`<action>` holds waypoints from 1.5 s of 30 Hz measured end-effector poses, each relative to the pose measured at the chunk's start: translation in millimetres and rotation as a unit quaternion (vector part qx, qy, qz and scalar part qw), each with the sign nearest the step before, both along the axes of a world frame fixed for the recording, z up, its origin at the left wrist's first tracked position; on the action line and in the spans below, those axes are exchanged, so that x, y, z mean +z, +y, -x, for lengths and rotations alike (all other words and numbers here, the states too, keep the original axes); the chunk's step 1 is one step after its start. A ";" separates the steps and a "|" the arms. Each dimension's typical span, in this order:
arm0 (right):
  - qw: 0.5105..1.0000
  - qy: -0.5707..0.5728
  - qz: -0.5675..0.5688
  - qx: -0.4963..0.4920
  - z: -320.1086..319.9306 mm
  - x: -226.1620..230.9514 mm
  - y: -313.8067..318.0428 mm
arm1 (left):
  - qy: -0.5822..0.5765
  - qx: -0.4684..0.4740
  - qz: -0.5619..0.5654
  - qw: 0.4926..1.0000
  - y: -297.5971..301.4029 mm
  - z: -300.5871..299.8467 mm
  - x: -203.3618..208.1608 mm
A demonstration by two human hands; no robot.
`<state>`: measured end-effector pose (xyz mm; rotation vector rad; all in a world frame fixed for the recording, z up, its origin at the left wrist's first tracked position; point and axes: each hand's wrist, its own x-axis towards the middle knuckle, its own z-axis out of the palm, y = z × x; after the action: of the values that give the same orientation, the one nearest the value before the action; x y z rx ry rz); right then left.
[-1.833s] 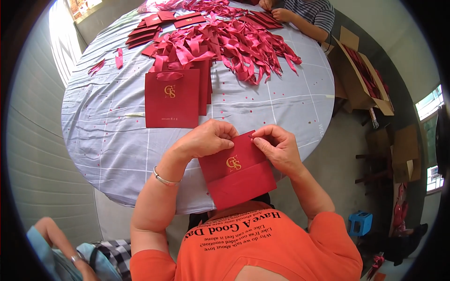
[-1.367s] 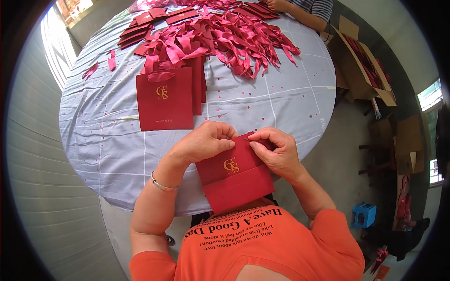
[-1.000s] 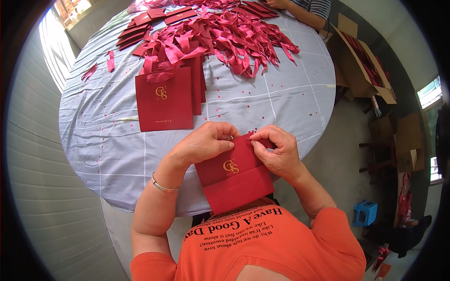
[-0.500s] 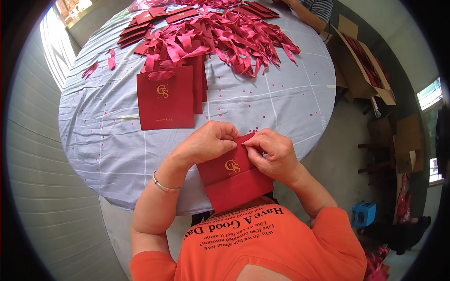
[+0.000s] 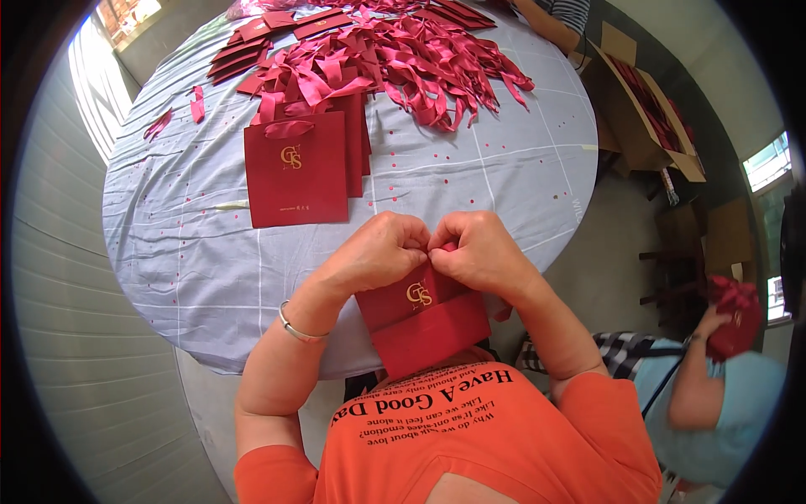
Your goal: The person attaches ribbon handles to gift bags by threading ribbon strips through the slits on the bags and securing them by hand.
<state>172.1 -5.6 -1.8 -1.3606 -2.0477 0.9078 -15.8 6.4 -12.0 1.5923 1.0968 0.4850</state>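
Note:
A dark red paper gift bag with a gold emblem rests against my front at the table's edge, its bottom flap folded over. My left hand is closed in a pinch at the bag's top edge. Right beside it, my right hand pinches the same edge, knuckles nearly touching the left hand. A reddish bit shows between the right fingers; I cannot tell whether it is ribbon or paper. Beyond my hands lies a finished-looking red gift bag with a pink ribbon handle, on top of others.
Loose pink ribbons are heaped on the round cloth-covered table. Stacked red bags lie at the far left. Another person's arm rests at the far right. An open carton stands right; a person in light blue carries red bags behind.
My right hand has shifted left and turned, bringing its fingers against the left hand's at the bag's top. A person in light blue has come into view at lower right.

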 end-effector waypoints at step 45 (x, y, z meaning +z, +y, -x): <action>0.826 0.021 0.441 0.351 -19.3 0.5 52.9 | 0.062 -0.118 -0.145 0.980 -34.7 -20.0 38.1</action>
<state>191.4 47.2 -1.3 -0.8659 -2.1865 2.4038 4.2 -28.3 26.1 2.0035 0.9426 0.4045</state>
